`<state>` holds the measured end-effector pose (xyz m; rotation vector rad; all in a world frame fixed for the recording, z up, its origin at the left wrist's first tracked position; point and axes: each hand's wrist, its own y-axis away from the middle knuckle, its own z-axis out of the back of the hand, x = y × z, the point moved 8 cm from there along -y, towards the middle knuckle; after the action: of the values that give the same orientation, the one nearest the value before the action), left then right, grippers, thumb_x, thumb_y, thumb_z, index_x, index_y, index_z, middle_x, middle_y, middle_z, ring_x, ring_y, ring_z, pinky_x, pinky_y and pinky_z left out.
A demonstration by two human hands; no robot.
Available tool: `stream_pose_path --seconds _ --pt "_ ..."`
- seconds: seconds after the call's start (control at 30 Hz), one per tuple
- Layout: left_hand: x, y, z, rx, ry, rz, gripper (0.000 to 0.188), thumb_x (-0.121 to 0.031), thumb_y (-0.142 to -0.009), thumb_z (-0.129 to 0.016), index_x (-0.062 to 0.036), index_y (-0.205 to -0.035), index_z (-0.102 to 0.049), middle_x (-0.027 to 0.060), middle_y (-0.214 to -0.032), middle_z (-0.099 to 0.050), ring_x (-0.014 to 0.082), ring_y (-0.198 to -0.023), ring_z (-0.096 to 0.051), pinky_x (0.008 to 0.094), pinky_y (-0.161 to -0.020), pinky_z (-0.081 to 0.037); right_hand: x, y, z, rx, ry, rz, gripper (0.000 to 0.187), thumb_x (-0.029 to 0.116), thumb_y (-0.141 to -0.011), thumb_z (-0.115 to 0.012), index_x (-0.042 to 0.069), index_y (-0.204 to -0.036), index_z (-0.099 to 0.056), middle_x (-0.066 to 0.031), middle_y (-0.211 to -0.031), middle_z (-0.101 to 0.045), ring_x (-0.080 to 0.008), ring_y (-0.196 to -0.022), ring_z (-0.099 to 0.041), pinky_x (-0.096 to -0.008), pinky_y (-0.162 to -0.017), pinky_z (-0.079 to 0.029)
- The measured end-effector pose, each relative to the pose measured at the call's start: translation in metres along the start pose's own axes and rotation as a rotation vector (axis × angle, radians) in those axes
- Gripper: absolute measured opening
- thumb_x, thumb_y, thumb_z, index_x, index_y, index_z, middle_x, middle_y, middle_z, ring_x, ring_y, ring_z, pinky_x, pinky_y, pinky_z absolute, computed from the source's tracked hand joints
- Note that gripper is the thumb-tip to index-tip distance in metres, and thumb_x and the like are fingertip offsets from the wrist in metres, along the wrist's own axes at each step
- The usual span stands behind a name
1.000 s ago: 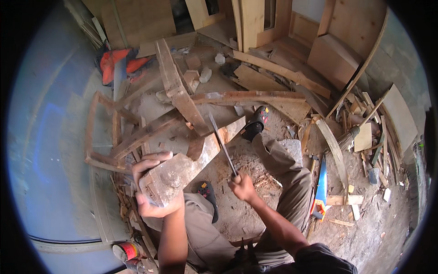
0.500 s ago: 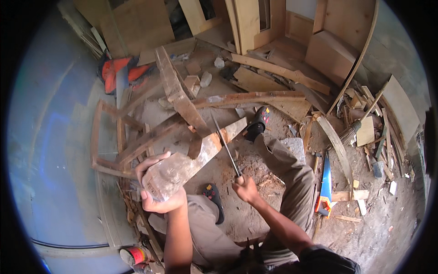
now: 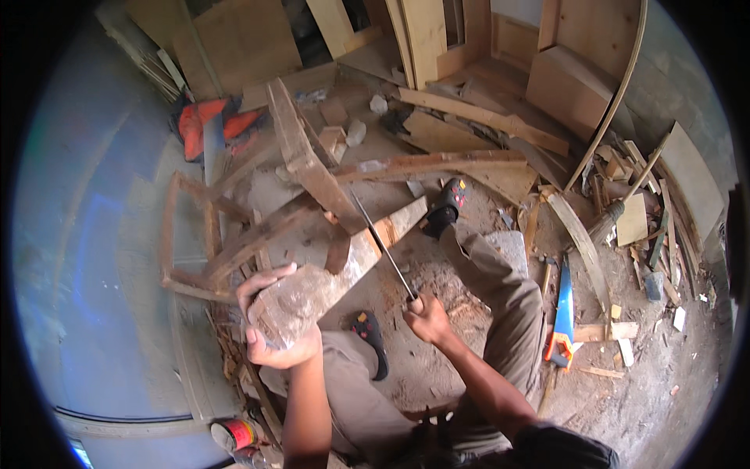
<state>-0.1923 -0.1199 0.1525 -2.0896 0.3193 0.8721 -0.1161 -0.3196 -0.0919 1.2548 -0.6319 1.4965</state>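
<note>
My left hand [image 3: 285, 320] is wrapped round the wide near end of a worn, notched wooden board [image 3: 344, 275]. The board slants away to the right, with its far end close to my right shoe [image 3: 445, 205]. In my right hand [image 3: 428, 319] is the handle of a long, thin, dark metal file [image 3: 388, 252]. Its blade lies across the board beside a freshly bared, lighter patch, and the tip points far left. Next to the board's notch, an old timber frame [image 3: 312, 176] leans at an angle.
A handsaw [image 3: 562, 316] with a blue blade lies at my right near a hammer [image 3: 546, 273]. Scrap wood [image 3: 664, 223] and a broom [image 3: 605, 223] are farther right. Plywood panels [image 3: 246, 47] stand at the back. At lower left sits a can [image 3: 233, 434], near a bluish wall [image 3: 101, 258].
The file has shifted on the board, its tip swinging a little to the left. My right hand has moved slightly with it, while my left hand keeps its hold.
</note>
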Motion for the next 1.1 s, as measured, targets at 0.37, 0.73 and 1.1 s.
stream_pose_path --seconds 0.37,0.73,1.1 --pt "0.008 0.003 -0.025 0.013 -0.002 0.002 0.066 -0.057 -0.083 -0.039 0.0052 -0.102 -0.054 0.0288 -0.094 -0.064 0.0379 -0.094 -0.063 0.0456 -0.087 -0.049 -0.022 -0.012 -0.002 -0.026 -0.142 0.018 0.019 0.016 -0.077 -0.064 0.001 -0.088 -0.061 -0.0143 -0.072 -0.062 -0.0247 -0.071 -0.063 -0.0388 -0.068 -0.051" --pt "-0.001 -0.005 -0.010 0.022 -0.080 -0.022 0.068 -0.058 -0.082 -0.039 0.0051 -0.104 -0.053 0.0259 -0.095 -0.064 0.0376 -0.093 -0.063 0.0453 -0.087 -0.048 0.098 0.009 0.048 -0.240 -0.381 0.437 0.013 0.009 -0.073 -0.063 0.003 -0.077 -0.052 -0.0088 -0.059 -0.054 -0.0158 -0.055 -0.056 -0.0336 -0.056 -0.047" --pt "-0.002 0.002 -0.004 0.039 -0.086 -0.002 0.069 -0.058 -0.082 -0.039 0.0049 -0.106 -0.054 0.0270 -0.096 -0.064 0.0391 -0.096 -0.062 0.0472 -0.086 -0.050 0.099 0.015 0.037 -0.144 -0.281 0.251 0.011 0.008 -0.072 -0.063 0.003 -0.079 -0.055 -0.0098 -0.066 -0.058 -0.0186 -0.061 -0.060 -0.0338 -0.059 -0.049"
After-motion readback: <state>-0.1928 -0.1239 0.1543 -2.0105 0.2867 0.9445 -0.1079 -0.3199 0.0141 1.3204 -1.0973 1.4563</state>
